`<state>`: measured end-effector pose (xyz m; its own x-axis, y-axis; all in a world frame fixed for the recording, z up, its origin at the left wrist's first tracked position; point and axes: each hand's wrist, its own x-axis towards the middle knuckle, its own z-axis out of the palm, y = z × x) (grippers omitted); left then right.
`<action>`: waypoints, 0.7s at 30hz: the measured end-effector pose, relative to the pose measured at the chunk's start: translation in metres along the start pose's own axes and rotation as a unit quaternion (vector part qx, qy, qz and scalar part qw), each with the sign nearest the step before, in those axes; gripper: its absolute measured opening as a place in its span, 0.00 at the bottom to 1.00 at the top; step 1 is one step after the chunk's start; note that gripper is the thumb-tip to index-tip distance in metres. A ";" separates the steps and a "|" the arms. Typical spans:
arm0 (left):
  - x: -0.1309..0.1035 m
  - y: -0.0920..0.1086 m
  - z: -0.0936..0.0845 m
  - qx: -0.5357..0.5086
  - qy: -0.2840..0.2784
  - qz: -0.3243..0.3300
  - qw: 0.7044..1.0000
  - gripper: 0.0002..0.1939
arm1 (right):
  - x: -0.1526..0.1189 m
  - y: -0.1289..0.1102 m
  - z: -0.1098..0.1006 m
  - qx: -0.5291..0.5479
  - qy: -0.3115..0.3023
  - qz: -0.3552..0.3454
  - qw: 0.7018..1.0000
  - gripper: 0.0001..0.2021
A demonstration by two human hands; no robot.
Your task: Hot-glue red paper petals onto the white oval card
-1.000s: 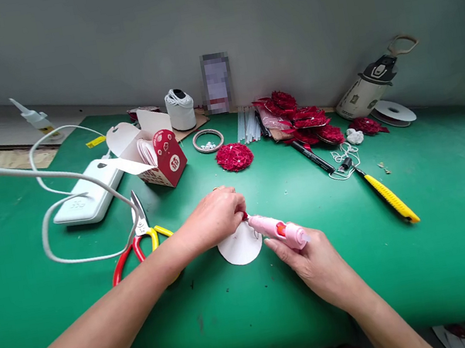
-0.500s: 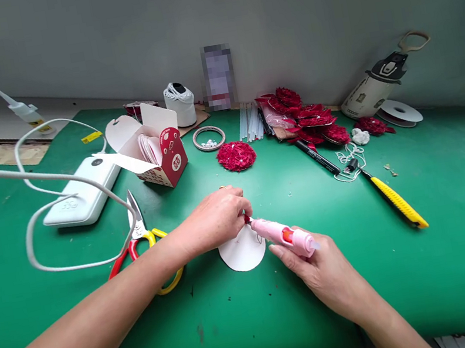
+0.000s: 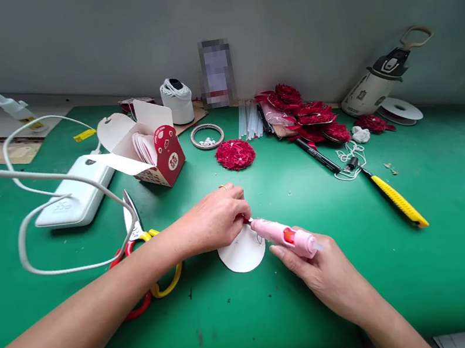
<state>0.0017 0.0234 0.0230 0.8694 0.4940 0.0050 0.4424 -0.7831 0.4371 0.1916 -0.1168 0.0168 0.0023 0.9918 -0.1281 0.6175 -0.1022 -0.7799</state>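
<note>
My right hand [image 3: 318,260] is wrapped round a pink hot glue gun [image 3: 280,234], its nozzle pointing up and left. The nozzle reaches the fingertips of my left hand [image 3: 222,217]. Those fingers are pinched on a small dark red piece [image 3: 246,219], mostly hidden, which looks like ribbon or fabric. Under my left hand a white paper disc [image 3: 243,257] lies flat on the green table, its upper part covered by the hand. Behind the hands sits a round red fabric flower [image 3: 235,154]. Scissors [image 3: 134,223] with red and yellow handles lie partly beneath my left forearm.
A white power bank [image 3: 75,194] with a looping cable and an open red-and-white box [image 3: 162,156] stand at left. Behind are a ring of tape [image 3: 207,136], glue sticks [image 3: 249,120] and red flowers [image 3: 307,114]. At right lie a black marker [image 3: 317,157] and a yellow cutter [image 3: 397,200].
The view has shifted slightly, so the things at left sit a little further left. The nozzle stays by the pinched fingers, and less of the red piece shows now.
</note>
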 end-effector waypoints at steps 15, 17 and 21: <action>0.001 -0.002 0.001 0.092 0.013 0.061 0.994 0.10 | 0.000 -0.002 -0.001 0.019 -0.025 0.040 0.999 0.19; 0.001 -0.002 0.002 0.099 0.015 0.066 0.993 0.10 | -0.001 -0.002 0.000 0.019 -0.024 0.042 0.999 0.20; 0.000 -0.001 0.003 0.113 0.022 0.065 0.991 0.12 | -0.001 -0.002 0.000 0.020 -0.018 0.039 0.999 0.22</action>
<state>0.0020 0.0234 0.0195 0.9141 0.3952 0.0905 0.3691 -0.9036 0.2173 0.1899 -0.1178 0.0185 0.0205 0.9775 -0.2099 0.5847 -0.1820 -0.7906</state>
